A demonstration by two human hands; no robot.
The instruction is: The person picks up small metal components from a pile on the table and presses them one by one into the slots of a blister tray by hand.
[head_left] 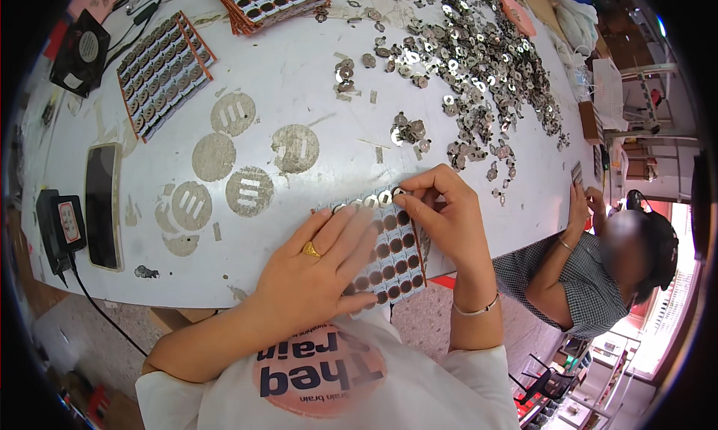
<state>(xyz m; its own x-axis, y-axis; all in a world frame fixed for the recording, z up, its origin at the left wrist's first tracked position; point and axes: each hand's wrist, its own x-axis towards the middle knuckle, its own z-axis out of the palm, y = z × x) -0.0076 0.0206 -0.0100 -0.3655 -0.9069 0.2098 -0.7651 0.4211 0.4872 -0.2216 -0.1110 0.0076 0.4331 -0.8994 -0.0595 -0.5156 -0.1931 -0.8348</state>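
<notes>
Left hand (313, 264) spread over dotted board (394, 252), seemingly steadying it; right hand (447, 215) pinching metal piece (399, 192) at far corner; board between hands, by near bench (340, 142) edge; loose pieces (482, 63) heaped beyond right hand, likely for short reach

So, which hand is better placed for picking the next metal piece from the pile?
Probably the right hand: it is nearer to the metal pile, while the left hand covers part of the panel.

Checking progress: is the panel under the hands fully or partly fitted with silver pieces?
Partly: the panel has silver pieces along its far edge; nearer visible rows show dark discs. The left hand hides some.
</notes>
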